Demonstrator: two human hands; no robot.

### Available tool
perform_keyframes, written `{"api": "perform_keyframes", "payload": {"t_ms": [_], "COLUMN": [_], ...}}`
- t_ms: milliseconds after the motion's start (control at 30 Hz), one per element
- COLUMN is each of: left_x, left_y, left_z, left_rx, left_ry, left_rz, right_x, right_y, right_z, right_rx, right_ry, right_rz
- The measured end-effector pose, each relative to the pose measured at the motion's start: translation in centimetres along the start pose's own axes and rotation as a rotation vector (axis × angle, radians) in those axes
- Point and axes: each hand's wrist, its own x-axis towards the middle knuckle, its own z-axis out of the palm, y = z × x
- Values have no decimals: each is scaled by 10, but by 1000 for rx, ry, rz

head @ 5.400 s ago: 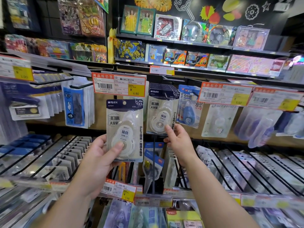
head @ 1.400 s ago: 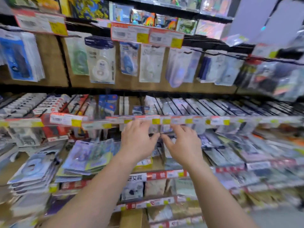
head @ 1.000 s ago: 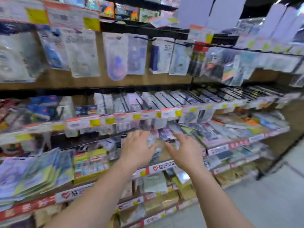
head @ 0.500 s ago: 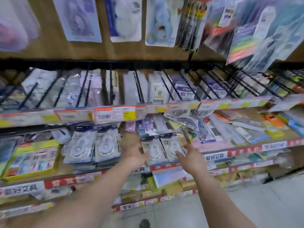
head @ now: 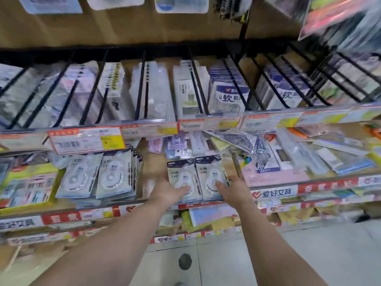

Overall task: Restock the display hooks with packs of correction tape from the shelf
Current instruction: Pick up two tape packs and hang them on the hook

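Two stacks of correction tape packs lie side by side on a lower shelf (head: 156, 162): the left pack (head: 180, 172) and the right pack (head: 208, 171), white with dark blue headers. My left hand (head: 165, 193) grips the left stack's lower edge, its thumb across the pack's face. My right hand (head: 234, 190) pinches the right stack, thumb on the face and fingers at its right edge. More packs of the same tape (head: 97, 176) are piled further left. The display hooks' hanging packs (head: 181, 5) show only at the top edge.
Black wire dividers (head: 194, 83) hold upright stationery packs on the shelf above, behind price labels (head: 86, 139). Loose mixed packs (head: 288, 157) crowd the shelf to the right. A yellow-green box (head: 26, 182) sits at the left. Grey floor (head: 309, 254) lies below.
My view dropped from the hanging display to the lower shelves. Both hands came down empty, reached the two stacks of tape packs, and now close on their lower edges.
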Motion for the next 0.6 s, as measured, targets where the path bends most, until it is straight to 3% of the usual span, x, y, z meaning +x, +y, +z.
{"api": "perform_keyframes", "payload": {"t_ms": [400, 600], "left_x": [-2, -25], "left_y": [-24, -27], "left_z": [-5, -19], "left_rx": [-314, -401], "left_ry": [-125, -175], "left_rz": [-45, 81], "right_x": [-14, -45], "right_y": [2, 0], "right_z": [-9, -6], "right_rx": [109, 270], "right_ry": [-67, 35], "right_rz": [63, 46]}}
